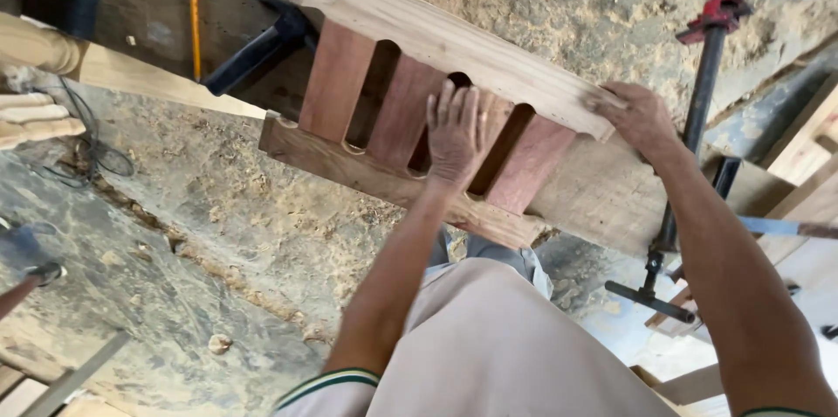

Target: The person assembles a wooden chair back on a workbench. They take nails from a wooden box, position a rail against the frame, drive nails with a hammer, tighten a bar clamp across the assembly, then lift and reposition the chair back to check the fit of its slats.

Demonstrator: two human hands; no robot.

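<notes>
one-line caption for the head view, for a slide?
Left hand flat on a slat of a wooden frame, right hand gripping its rail end.

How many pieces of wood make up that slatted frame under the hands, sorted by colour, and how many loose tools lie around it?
Pale wooden rails: 2
Reddish-brown wooden slats: 4, one partly under the left hand
Yellow pencil: 1
Black-handled hammer: 1
Black bar clamp with red jaw: 1
Total: 9

The right hand rests on the upper rail's end.

Even, soft daylight is falling throughout; shadows are staying faint, edges are blurring slightly, and the lower right is washing out.
</notes>
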